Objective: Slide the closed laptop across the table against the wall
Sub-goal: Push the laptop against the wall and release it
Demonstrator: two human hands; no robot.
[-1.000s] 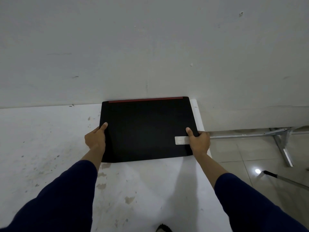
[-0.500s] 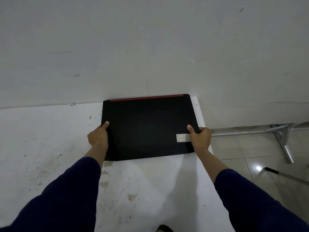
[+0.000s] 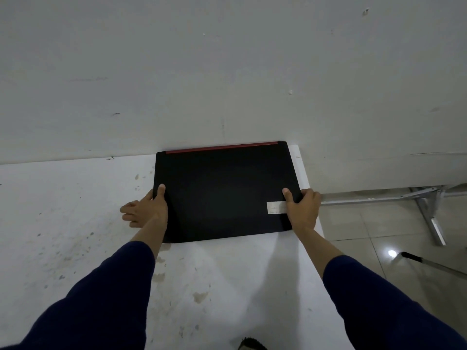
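- Closed laptop [image 3: 225, 190], black lid w/ red strip [image 3: 221, 147] along far edge, lies flat on white table [image 3: 75, 223], toward the 1 o'clock corner.
- Far edge w/ red strip sits right at the wall [image 3: 227, 72]; looks touching, no gap visible.
- Laptop's right edge is near the table's right edge; thin strip of tabletop shows beside it at 3 o'clock.
- Left hand [image 3: 145, 209] at laptop's 9 o'clock edge: thumb lies on the lid, the other fingers [image 3: 129, 213] spread loose on the table beside it, not curled round the edge.
- Right hand [image 3: 303, 208] at laptop's 3 o'clock edge, nearer the near corner: thumb on top of lid, other fingers wrapped over the side edge, gripping it.
- Pale label [image 3: 275, 207] stuck on lid next to right thumb, partly covered by the hand; text too small to read.
- Both forearms in dark navy sleeves [image 3: 101, 299] reach in from 6 o'clock.
- Table surface stained, brownish spots at approx 6–9 o'clock of the laptop.
- Beyond table's right edge: tiled floor [image 3: 366, 223], metal frame legs [image 3: 427, 215] at 3 o'clock, a black-tipped rod [image 3: 429, 263] at 4 o'clock, bright light reflection on the tile beside it.
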